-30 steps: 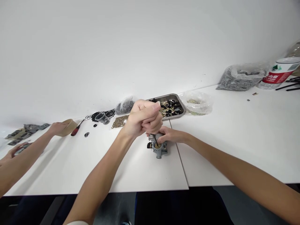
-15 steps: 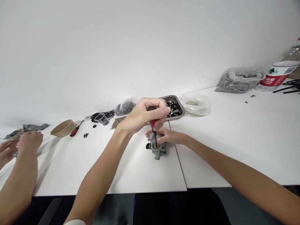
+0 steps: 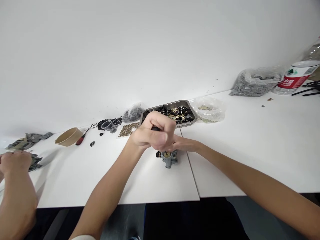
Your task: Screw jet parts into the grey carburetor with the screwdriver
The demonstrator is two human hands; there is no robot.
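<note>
A grey metal carburetor (image 3: 169, 162) lies on the white table in front of me, its round bore facing up and a black-and-brass fitting on its left side. My left hand (image 3: 153, 136) is closed round a screwdriver (image 3: 156, 128); only the dark end of its handle shows in the fist, above the carburetor. The fist hides most of the shaft and the carburetor's far part. Behind it, my right hand (image 3: 184, 143) grips the far right side of the carburetor, its fingertips mostly hidden.
Behind my hands stands a metal tray (image 3: 193, 122) of black and brass parts, beside a plastic bag (image 3: 215, 108). Leftward are brass pieces (image 3: 128, 130), a clear cup (image 3: 109, 126), another screwdriver (image 3: 81, 138) and a paper bowl (image 3: 67, 137). A co-worker's hands (image 3: 16, 161) work at far left.
My left hand has turned, rolling from a fingertip hold into a closed fist over the screwdriver, and sits slightly lower. The carburetor stays in place. The co-worker's hands have shifted down and left.
</note>
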